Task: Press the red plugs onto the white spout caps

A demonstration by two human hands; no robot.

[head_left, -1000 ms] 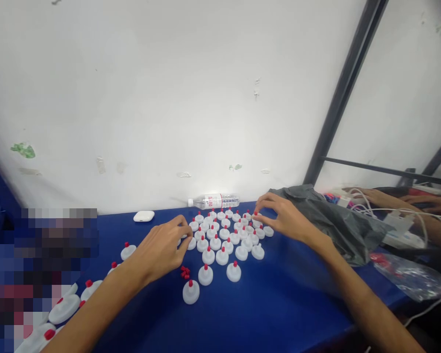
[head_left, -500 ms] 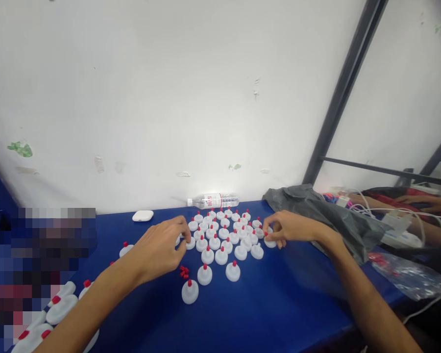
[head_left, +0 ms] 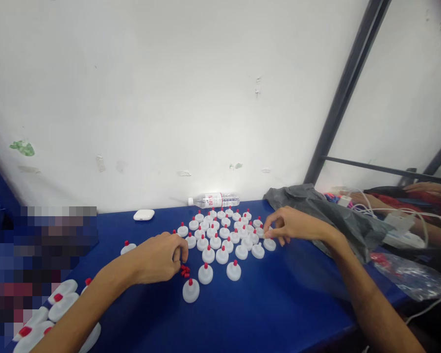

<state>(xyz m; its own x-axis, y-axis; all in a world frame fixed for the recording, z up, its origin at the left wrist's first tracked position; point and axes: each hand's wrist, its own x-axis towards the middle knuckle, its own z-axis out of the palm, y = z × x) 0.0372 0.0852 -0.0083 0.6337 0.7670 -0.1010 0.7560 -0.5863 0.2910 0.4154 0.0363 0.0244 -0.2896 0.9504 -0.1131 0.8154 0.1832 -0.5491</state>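
Many white round squeeze-bottle lids (head_left: 222, 255) with nozzles stand on a blue tabletop (head_left: 264, 304), most with a red tip cap. A few, such as one lid (head_left: 257, 251) on the right, show no red cap. My left hand (head_left: 163, 257) is over a small pile of loose red caps (head_left: 184, 271), thumb and index finger apart and curled down, nothing visible between them. At the right edge of the group, my right hand (head_left: 284, 224) has thumb and index together just above a white lid (head_left: 269, 244). Its fingertips hide whatever is between them.
A clear plastic bottle (head_left: 220, 199) lies against the wall, with a white earbud case (head_left: 143, 214) left of it. A grey plastic bag (head_left: 323, 211), cables and a clear bag (head_left: 415, 274) lie on the right. More lids (head_left: 64, 306) are at lower left.
My left hand has moved from a lid down and toward me to the loose red caps. My right hand has risen slightly from the rightmost lid, whose top now shows no red cap.
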